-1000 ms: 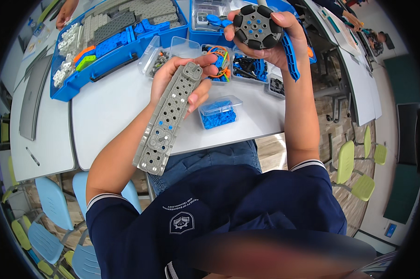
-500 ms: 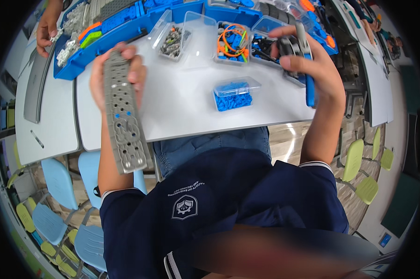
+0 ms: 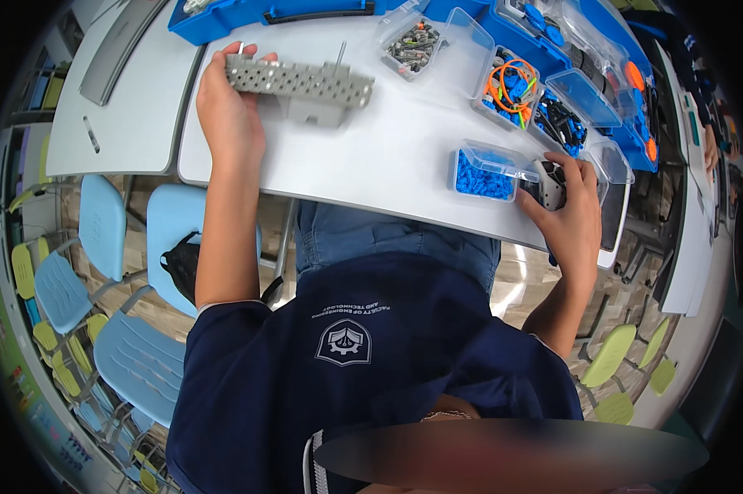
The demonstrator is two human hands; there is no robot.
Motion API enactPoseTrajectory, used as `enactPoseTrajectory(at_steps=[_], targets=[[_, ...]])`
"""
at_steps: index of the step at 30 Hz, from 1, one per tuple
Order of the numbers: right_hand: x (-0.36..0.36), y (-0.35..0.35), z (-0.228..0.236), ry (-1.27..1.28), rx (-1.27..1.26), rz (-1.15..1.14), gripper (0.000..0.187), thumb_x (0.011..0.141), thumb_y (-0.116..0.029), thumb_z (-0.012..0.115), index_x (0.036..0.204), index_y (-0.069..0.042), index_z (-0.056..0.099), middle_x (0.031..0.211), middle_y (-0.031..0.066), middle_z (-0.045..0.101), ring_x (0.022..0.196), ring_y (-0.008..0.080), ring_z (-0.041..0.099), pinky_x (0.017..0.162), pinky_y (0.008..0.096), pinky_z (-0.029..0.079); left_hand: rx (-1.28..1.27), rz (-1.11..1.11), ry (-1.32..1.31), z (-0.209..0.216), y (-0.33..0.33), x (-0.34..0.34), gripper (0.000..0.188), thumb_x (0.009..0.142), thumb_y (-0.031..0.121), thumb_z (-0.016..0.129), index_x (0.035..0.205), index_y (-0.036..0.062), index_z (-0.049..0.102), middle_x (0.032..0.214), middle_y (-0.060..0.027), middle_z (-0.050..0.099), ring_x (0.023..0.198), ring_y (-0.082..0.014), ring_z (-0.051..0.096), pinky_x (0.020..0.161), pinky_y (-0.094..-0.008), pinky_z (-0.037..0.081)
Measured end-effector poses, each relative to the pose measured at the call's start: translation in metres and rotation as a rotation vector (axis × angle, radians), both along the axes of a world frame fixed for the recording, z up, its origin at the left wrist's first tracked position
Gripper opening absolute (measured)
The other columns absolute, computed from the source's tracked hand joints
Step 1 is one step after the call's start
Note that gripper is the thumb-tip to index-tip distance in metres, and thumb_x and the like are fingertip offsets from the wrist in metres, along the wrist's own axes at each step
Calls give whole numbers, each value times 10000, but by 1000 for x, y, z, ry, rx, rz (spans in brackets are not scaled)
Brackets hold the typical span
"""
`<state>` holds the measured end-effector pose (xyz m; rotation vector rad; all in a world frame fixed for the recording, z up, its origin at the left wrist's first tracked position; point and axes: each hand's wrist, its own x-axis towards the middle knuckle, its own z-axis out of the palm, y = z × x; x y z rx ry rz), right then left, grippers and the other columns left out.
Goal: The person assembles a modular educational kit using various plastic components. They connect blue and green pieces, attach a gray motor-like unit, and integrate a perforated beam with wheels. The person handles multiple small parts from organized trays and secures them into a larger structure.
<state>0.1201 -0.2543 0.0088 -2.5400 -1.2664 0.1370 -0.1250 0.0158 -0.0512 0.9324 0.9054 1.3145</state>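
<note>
My left hand point(image 3: 230, 115) is closed around one end of a grey perforated building-block assembly point(image 3: 301, 82). The assembly is held above the table, with a thin metal axle standing up from it and a lighter block-shaped part beneath. My right hand point(image 3: 570, 193) has its fingers curled around a rounded black-and-white part point(image 3: 550, 185) at the table's right side; the fingers hide some of it. Just left of that hand, a clear box of small blue pegs point(image 3: 482, 183) sits with its lid raised.
Beyond my right hand stand clear boxes of grey pieces point(image 3: 412, 48), orange bands and mixed pieces point(image 3: 511, 90), and black pieces point(image 3: 562, 119). Blue bins point(image 3: 536, 45) line the far side. A dark flat object with a pale rim point(image 3: 617, 202) lies at the right edge. Blue chairs point(image 3: 141, 362) stand lower left.
The view has turned. My left hand has swung the grey assembly from upright to roughly level. My right hand has come down nearer the table edge, beside the blue peg box.
</note>
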Motion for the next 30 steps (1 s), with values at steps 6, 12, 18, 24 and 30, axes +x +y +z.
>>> enactPoseTrajectory(at_steps=[6, 12, 18, 24, 30], targets=[[1, -2, -5, -29, 110, 21, 573, 698, -291, 841, 1195, -113, 616, 1119, 122, 572, 937, 311, 657, 778, 422, 523, 34, -56, -167, 1, -1, 4, 468, 1061, 276, 398, 1319, -114, 395, 1320, -247, 487, 1304, -334, 453, 1135, -435, 353], [13, -12, -3, 78, 234, 22, 389, 775, -244, 816, 1078, -52, 666, 1025, 96, 571, 837, 207, 620, 726, 337, 487, 16, -127, -318, 1, 0, -3, 489, 1019, 214, 458, 1371, -116, 377, 1380, -231, 457, 1349, -305, 390, 1173, -415, 274], [54, -7, 31, 111, 380, -58, 198, 837, -206, 730, 894, -23, 684, 660, 81, 617, 577, 187, 578, 600, 311, 463, 69, -191, -113, 1, 4, 3, 532, 936, 5, 571, 1424, -66, 372, 1384, -189, 481, 1289, -243, 455, 1127, -389, 324], [88, 40, 28, -208, 219, 190, 192, 823, -216, 739, 917, -49, 738, 688, 106, 674, 585, 201, 618, 582, 306, 476, 136, -134, 55, -4, 4, 8, 506, 980, 78, 583, 1411, -79, 370, 1414, -216, 456, 1287, -223, 465, 1131, -354, 336], [91, 58, 19, -235, 87, 189, 170, 817, -188, 732, 930, -62, 752, 762, 140, 706, 654, 282, 675, 615, 338, 514, 149, -145, 92, -6, 3, 5, 517, 982, 67, 572, 1418, -98, 348, 1422, -231, 454, 1289, -226, 474, 1134, -344, 346]])
